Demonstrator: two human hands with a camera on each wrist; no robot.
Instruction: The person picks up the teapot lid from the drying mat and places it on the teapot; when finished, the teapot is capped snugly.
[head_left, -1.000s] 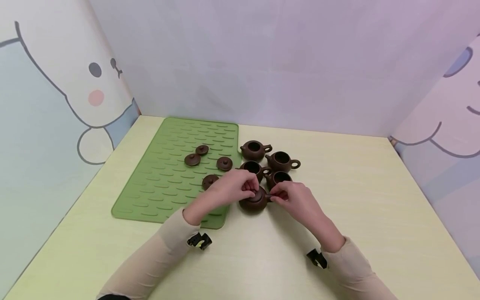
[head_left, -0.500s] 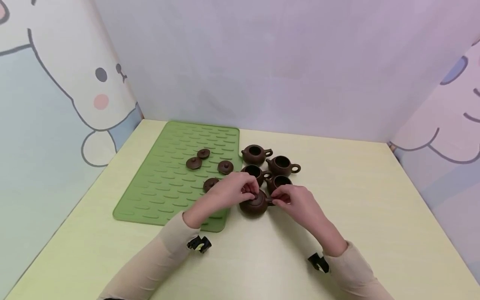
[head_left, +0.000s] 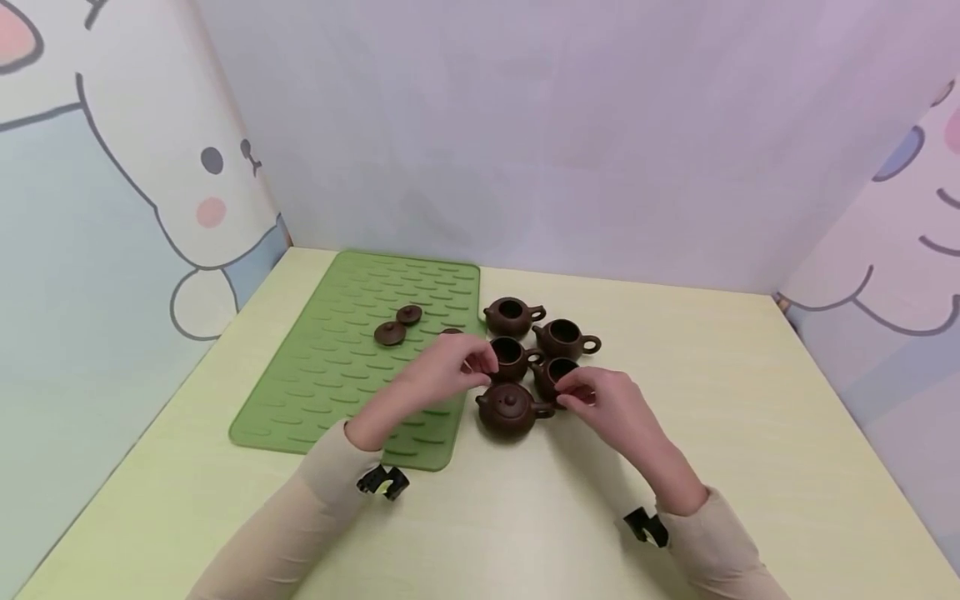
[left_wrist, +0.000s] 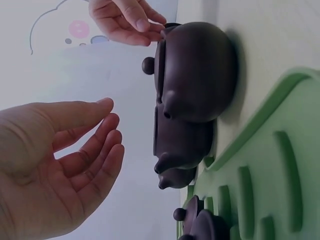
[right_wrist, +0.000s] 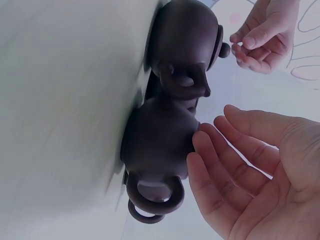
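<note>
The left hand (head_left: 442, 367) hangs in the air with fingers loosely bent, its thumb tip close to the index fingertip and nothing held between them. The right hand (head_left: 617, 407) is relaxed and holds nothing, its fingertips right by the rim of the nearest lidless teapot (head_left: 545, 387); whether they touch it I cannot tell. Between the hands and slightly nearer the person, a lidded brown teapot (head_left: 507, 423) stands upright on the table (head_left: 495, 517), spout toward the left hand's side, handle toward the right's. Three other open teapots (head_left: 510, 327) stand beyond it. Left of and beneath the left hand lies a ridged green mat (head_left: 300, 383); two knobbed lids (head_left: 390, 335) rest on it beyond that hand, a third (head_left: 452, 332) mostly hidden behind it.
</note>
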